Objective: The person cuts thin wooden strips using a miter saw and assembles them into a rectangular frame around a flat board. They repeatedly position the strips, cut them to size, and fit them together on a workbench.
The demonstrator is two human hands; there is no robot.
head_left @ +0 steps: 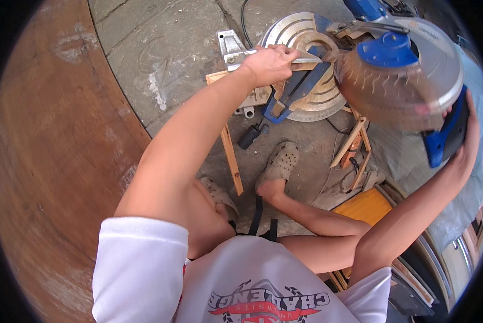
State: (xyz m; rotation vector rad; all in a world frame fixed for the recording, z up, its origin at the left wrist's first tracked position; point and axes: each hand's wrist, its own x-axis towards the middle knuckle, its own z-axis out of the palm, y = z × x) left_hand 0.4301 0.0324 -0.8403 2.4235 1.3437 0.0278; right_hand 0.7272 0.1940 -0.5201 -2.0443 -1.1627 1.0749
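A miter saw with a round metal table stands on the floor ahead of me. My left hand is closed over its metal fence, fingers curled on a light wooden strip lying along it. The blue-and-black saw handle is in the grip of my right hand. The saw head is raised to the right of the table, and its clear blade guard covers the toothed blade. My left forearm hides part of the strip.
A narrow wooden piece slants down beside my feet, near a black clamp-like part. Joined wooden strips lie right of the saw. A large brown wooden panel fills the left. Stacked boards stand at lower right.
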